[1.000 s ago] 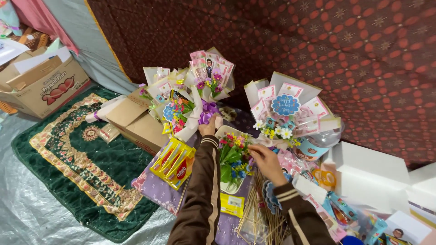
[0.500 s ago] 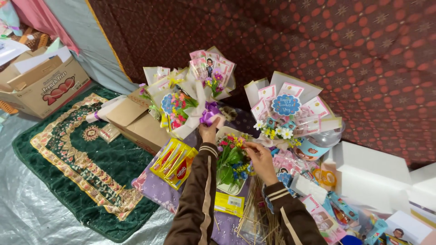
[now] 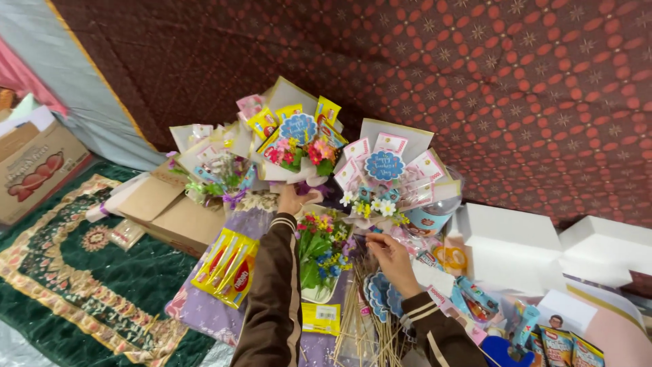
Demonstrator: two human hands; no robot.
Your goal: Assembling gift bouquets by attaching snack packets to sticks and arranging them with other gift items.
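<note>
A: Fingers (image 3: 293,199) of the left hand (image 3: 292,202) — closed or not?
B: Closed round the base of the snack bouquet (image 3: 297,139); it stands upright at centre far, against the dark red patterned cloth (image 3: 516,88); yellow packets, blue round tag and pink flowers on top.
A: Right hand (image 3: 392,261)?
B: Fingers half curled, tips pinched at the lower edge of the card bouquet (image 3: 388,178), right of the first; can't tell if it really grips; white flowers, blue tag, pink-white cards.
A: Third one?
B: Pale bouquet (image 3: 216,163) to the left, touching the held one, over flat cardboard (image 3: 170,211).
A: Between the arms?
B: Bunch of fake flowers (image 3: 322,246), red and blue with green leaves; wooden skewers (image 3: 363,319) and blue scalloped tags (image 3: 380,299) near the right wrist.
A: Left side?
B: Yellow snack packs (image 3: 229,266) on a purple cloth (image 3: 204,309); green patterned rug (image 3: 81,278) near left; cardboard box (image 3: 37,170) far left.
A: Right?
B: White foam blocks (image 3: 509,251); assorted packets near right.
</note>
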